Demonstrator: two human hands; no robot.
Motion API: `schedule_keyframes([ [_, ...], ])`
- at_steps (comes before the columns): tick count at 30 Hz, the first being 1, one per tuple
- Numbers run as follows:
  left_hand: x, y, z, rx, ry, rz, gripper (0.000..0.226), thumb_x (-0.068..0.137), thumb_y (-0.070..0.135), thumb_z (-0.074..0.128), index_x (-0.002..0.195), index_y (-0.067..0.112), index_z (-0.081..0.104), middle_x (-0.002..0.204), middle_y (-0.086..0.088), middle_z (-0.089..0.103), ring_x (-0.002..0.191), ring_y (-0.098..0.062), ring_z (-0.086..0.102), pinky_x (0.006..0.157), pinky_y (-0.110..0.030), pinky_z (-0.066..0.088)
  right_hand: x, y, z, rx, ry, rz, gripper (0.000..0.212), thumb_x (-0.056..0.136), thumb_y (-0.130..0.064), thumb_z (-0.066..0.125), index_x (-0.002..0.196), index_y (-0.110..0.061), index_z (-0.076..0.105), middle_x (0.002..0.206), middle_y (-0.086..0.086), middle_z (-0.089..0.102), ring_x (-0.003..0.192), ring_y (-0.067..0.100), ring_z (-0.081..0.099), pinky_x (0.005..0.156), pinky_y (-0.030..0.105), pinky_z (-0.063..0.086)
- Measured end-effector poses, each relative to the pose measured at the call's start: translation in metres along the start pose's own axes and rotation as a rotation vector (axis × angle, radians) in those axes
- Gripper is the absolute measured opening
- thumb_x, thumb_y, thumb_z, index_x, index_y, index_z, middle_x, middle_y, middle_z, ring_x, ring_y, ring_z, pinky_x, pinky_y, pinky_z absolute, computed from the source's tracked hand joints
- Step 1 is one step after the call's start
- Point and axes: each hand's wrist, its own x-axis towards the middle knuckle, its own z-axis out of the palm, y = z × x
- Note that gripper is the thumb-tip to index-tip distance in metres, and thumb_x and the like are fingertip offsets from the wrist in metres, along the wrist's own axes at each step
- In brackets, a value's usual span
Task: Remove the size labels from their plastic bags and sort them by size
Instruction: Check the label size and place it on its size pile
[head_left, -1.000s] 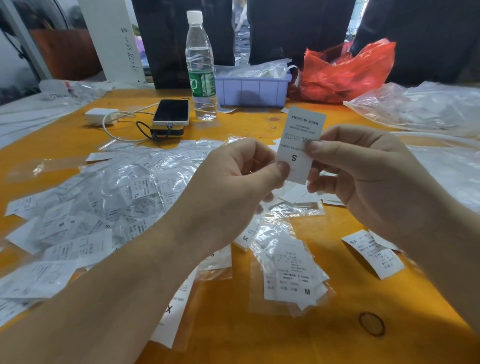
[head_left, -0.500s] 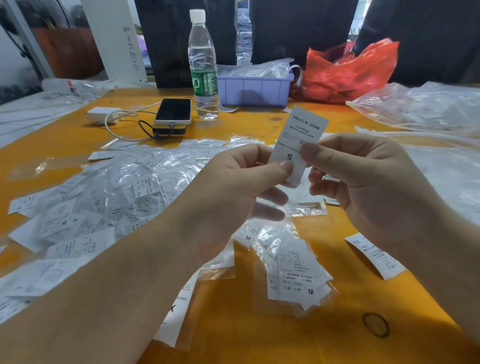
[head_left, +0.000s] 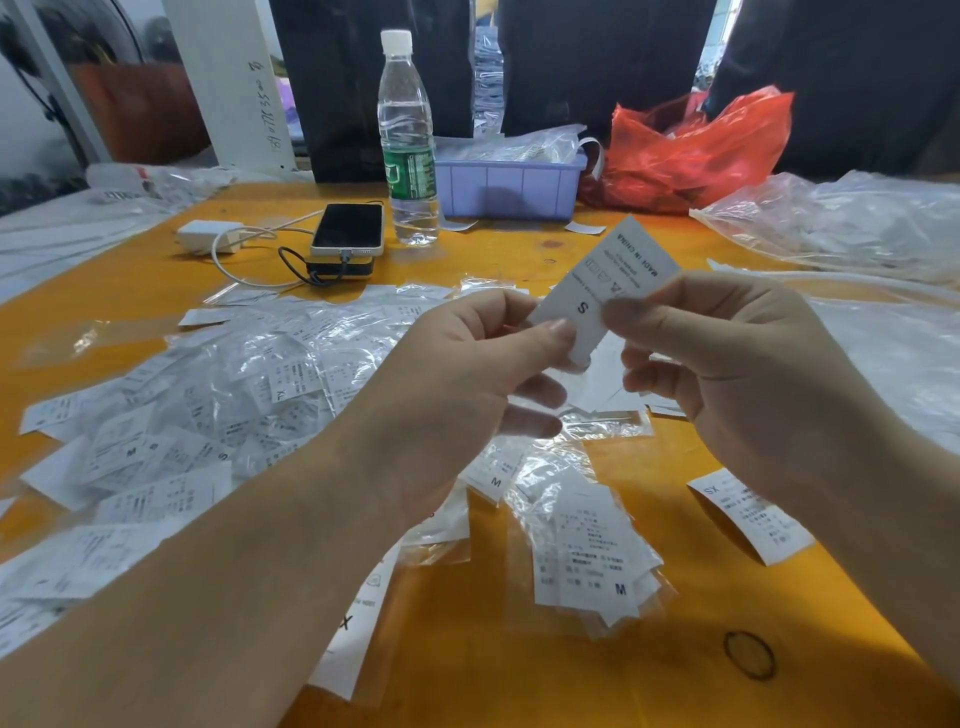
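A white size label marked S (head_left: 613, 280) is held up over the orange table (head_left: 519, 665), tilted to the right. My left hand (head_left: 457, 384) pinches its lower left corner with thumb and forefinger. My right hand (head_left: 737, 384) pinches its right side. Below lies a clear bag of M labels (head_left: 592, 561). A loose SX label (head_left: 753, 514) rests at the right, partly under my right wrist. A heap of bagged and loose labels (head_left: 197, 415) covers the left of the table.
At the back stand a water bottle (head_left: 408, 140), a phone (head_left: 349, 228) on a power bank with a white charger (head_left: 208, 236), a lilac bin (head_left: 511, 184) and a red plastic bag (head_left: 691, 150). Large clear bags (head_left: 841, 228) lie at the right. A rubber band (head_left: 749, 654) lies near the front.
The S label has tilted further to the right between my fingers. Both hands have shifted only slightly.
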Motion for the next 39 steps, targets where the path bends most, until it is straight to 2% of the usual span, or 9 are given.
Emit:
schedule_keyframes([
  [3,0.0001,-0.0012,0.0009,0.010,-0.008,0.010,0.007,0.091,0.016,0.061,0.091,0.014,0.068,0.078,-0.001,0.072,0.064,-0.011,0.063,0.059,-0.026,0.056,0.0007,-0.0006,-0.0003,0.018,0.063,-0.003,0.012,0.067,-0.028,0.072,0.067,-0.016,0.076,0.076,-0.003,0.073,0.059,0.006,0.056,0.060,0.021,0.053],
  [12,0.0001,-0.0029,-0.0009,0.066,0.057,0.078,0.010,0.091,0.021,0.063,0.088,0.013,0.069,0.077,0.004,0.070,0.064,-0.009,0.062,0.060,-0.026,0.057,0.0007,0.0029,-0.0011,-0.061,-0.030,0.003,0.011,0.067,-0.022,0.082,0.069,-0.013,0.075,0.076,0.000,0.072,0.062,0.009,0.058,0.061,0.023,0.052],
  [17,0.0002,-0.0028,0.0008,0.131,0.081,0.113,0.012,0.092,0.023,0.063,0.086,0.013,0.068,0.075,0.004,0.071,0.061,-0.008,0.062,0.059,-0.027,0.059,0.0015,0.0043,-0.0021,-0.054,-0.064,0.002,0.007,0.069,-0.023,0.072,0.066,-0.018,0.076,0.077,0.000,0.071,0.063,0.010,0.058,0.062,0.024,0.053],
  [21,0.0000,-0.0028,0.0000,0.197,0.062,0.119,0.014,0.092,0.026,0.061,0.090,0.015,0.069,0.076,0.004,0.071,0.063,-0.008,0.063,0.061,-0.028,0.059,-0.0010,0.0032,-0.0005,-0.048,-0.087,-0.020,0.027,0.068,-0.024,0.081,0.077,-0.001,0.072,0.081,0.002,0.072,0.063,0.012,0.058,0.061,0.025,0.052],
  [27,-0.0004,-0.0038,-0.0001,0.213,0.062,0.134,0.015,0.087,0.031,0.064,0.082,0.018,0.067,0.080,0.002,0.073,0.065,-0.010,0.065,0.061,-0.026,0.058,-0.0006,0.0012,0.0002,-0.057,-0.221,0.058,0.029,0.061,-0.031,0.073,0.083,-0.014,0.079,0.084,0.012,0.069,0.067,0.015,0.059,0.060,0.024,0.052],
  [30,0.0003,-0.0042,-0.0009,0.223,0.072,0.148,0.013,0.089,0.028,0.064,0.085,0.016,0.068,0.075,0.004,0.071,0.065,-0.010,0.065,0.060,-0.026,0.058,0.0005,0.0009,-0.0006,-0.030,-0.183,0.041,0.025,0.068,-0.028,0.076,0.087,-0.012,0.076,0.084,0.012,0.066,0.066,0.015,0.058,0.059,0.025,0.052],
  [32,0.0004,-0.0047,-0.0017,0.230,0.067,0.146,0.012,0.090,0.029,0.064,0.086,0.018,0.069,0.076,0.005,0.071,0.067,-0.011,0.066,0.060,-0.027,0.058,0.0010,-0.0003,-0.0009,0.006,-0.101,-0.002,0.009,0.075,-0.024,0.077,0.078,-0.016,0.076,0.081,0.011,0.066,0.064,0.015,0.057,0.058,0.026,0.052],
  [35,0.0001,-0.0055,-0.0024,0.236,0.046,0.138,0.012,0.089,0.031,0.064,0.089,0.020,0.069,0.079,0.008,0.072,0.071,-0.011,0.067,0.061,-0.025,0.058,-0.0002,-0.0013,-0.0012,-0.009,0.001,-0.042,0.011,0.074,-0.026,0.071,0.064,-0.020,0.073,0.075,0.010,0.066,0.062,0.015,0.055,0.059,0.027,0.051],
  [39,0.0002,-0.0063,-0.0017,0.223,0.055,0.145,0.017,0.081,0.038,0.067,0.085,0.022,0.070,0.078,0.006,0.070,0.068,-0.009,0.064,0.058,-0.024,0.054,-0.0040,-0.0002,0.0023,-0.102,-0.064,-0.040,0.011,0.070,-0.028,0.069,0.068,-0.018,0.074,0.070,0.009,0.065,0.063,0.018,0.058,0.059,0.030,0.049],
])
